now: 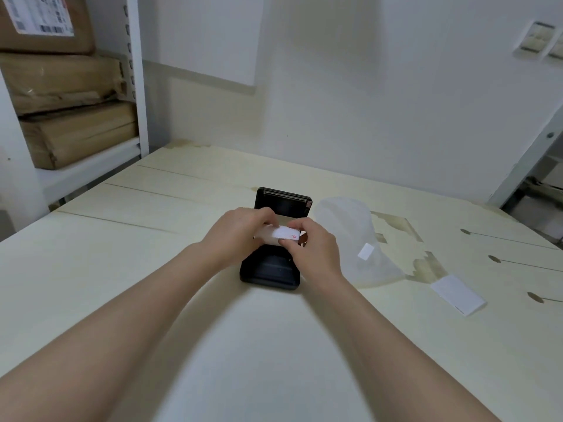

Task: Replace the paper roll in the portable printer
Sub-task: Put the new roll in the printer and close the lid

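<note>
Printer (269, 274) is lying flat on the pale table (152, 239), centre of the frame, dark body nearest and its lid (283, 204) flipped up at the far end. Off to the right and well apart from it, a white slip (458, 295) lies flat.

Both hands are over the open middle of the printer, holding the roll (268, 236). The left hand (237, 233) has its fingers curled round the roll's left side. The right hand (313, 248) is pinching the right end, where there's a white sticker (286, 233) with a bit of red print. Can't tell if the roll touches the printer, the hands cover that.

Just right of the lid there's a crumpled clear bag (350, 233). Far upper left, brown boxes (70, 86) are stacked on a white shelf (137, 71).
</note>
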{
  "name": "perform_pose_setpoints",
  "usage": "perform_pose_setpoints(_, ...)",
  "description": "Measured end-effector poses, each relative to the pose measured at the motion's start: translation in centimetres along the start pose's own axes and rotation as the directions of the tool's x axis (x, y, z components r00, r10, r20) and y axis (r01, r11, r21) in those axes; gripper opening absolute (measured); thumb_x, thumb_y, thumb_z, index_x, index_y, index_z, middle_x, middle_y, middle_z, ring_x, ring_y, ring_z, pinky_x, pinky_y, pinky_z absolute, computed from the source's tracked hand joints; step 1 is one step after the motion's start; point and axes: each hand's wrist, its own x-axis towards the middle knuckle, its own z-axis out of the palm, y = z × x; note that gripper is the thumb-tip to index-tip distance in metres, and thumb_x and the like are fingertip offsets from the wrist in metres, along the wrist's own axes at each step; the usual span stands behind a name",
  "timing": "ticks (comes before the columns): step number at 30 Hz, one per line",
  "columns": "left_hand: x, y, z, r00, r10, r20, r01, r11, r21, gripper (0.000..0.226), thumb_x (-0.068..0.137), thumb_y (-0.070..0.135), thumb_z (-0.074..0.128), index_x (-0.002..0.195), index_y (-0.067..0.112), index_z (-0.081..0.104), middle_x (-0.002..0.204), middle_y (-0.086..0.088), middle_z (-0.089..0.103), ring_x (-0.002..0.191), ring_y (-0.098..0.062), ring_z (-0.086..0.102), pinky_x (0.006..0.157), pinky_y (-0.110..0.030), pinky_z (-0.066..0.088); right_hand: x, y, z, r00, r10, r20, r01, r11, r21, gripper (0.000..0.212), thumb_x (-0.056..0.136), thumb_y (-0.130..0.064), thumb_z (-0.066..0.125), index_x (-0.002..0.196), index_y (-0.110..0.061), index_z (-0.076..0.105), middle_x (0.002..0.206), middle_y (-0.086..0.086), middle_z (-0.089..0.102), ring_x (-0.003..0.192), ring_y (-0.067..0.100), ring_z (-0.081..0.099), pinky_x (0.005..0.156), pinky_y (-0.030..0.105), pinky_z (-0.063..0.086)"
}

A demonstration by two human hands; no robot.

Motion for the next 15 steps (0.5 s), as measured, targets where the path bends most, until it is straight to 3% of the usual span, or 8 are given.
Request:
perform_pose_setpoints(5, -0.4, -0.6, 0.8, 0.999, -0.044, 0.027, 0.045, 0.999, -0.027, 0.032, 0.087, 0.013, 0.065, 0.117, 0.023, 0.065, 0.107, -0.001, 0.072, 0.088, -0.024, 0.061, 0.070, -0.030, 0.038, -0.1, 0.4, 0.8, 1.000, -0.025, 0.013, 0.026, 0.990, -0.142, 0.021, 0.087, -0.023, 0.068, 0.107, -0.020, 0.067, 0.089, -0.011, 0.056, 0.092, 0.013, 0.050, 0.070, 0.023, 0.032)
perform_pose_setpoints(9, 0.1, -0.7, 1.0, 0.994, -0.091, 0.059, 0.092, 0.995, -0.025, 0.033, 0.088, 0.012, 0.063, 0.117, 0.027, 0.068, 0.108, -0.002, 0.072, 0.089, -0.023, 0.059, 0.070, -0.027, 0.039, -0.1, 0.5, 0.9, 0.999, -0.041, 0.003, 0.041, 0.978, -0.206, 0.019, 0.089, -0.017, 0.066, 0.108, -0.019, 0.068, 0.096, -0.007, 0.059, 0.099, 0.015, 0.051, 0.073, 0.024, 0.033)
perform_pose_setpoints(12, 0.2, -0.6, 1.3, 0.991, -0.118, 0.070, 0.119, 0.993, -0.009, 0.038, 0.089, 0.005, 0.059, 0.116, 0.028, 0.071, 0.122, -0.003, 0.065, 0.110, -0.021, 0.058, 0.086, -0.023, 0.041, -0.1, 0.9, 1.3, 0.999, -0.045, 0.015, 0.048, 0.966, -0.252, 0.017, 0.092, -0.015, 0.061, 0.105, -0.020, 0.071, 0.109, 0.000, 0.065, 0.105, 0.016, 0.053, 0.073, 0.022, 0.034)
perform_pose_setpoints(15, -0.5, -0.4, 0.9, 0.996, -0.075, 0.055, 0.075, 0.997, 0.000, 0.041, 0.088, 0.009, 0.053, 0.121, 0.026, 0.070, 0.139, -0.004, 0.057, 0.136, -0.017, 0.043, 0.107, -0.023, 0.029, -0.1, 1.3, 1.3, 0.999, -0.044, 0.006, 0.044, 0.975, -0.216, 0.015, 0.092, -0.016, 0.062, 0.102, -0.021, 0.073, 0.108, -0.001, 0.068, 0.106, 0.015, 0.054, 0.074, 0.020, 0.033)
